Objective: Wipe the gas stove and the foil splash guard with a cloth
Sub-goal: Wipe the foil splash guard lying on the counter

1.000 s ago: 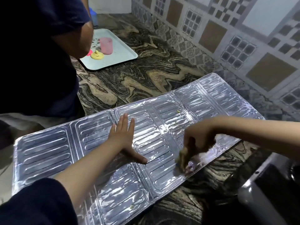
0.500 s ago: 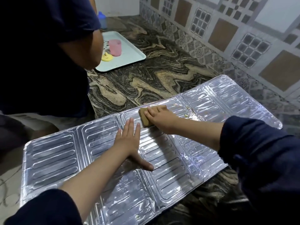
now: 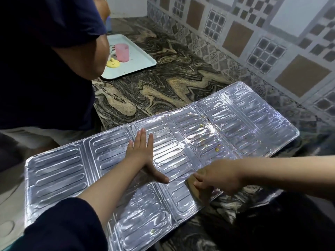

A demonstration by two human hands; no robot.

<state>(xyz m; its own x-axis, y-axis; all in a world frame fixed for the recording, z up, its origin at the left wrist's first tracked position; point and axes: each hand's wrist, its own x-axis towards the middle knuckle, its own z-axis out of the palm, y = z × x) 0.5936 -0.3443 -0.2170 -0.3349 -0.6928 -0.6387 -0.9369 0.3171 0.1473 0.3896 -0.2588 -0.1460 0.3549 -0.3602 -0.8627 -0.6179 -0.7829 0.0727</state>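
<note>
While left hand (image 3: 143, 153) lies flat on the foil splash guard (image 3: 235, 124), right hand (image 3: 215, 176) presses a cloth (image 3: 192, 185) — fingers straight.

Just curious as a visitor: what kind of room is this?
Most likely a home kitchen: a patterned stone counter runs under a tiled wall, a foil splash guard lies flat on it, and a tray holds a pink cup.

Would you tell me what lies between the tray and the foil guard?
Head view: only bare patterned countertop separates the tray from the foil guard.
</note>
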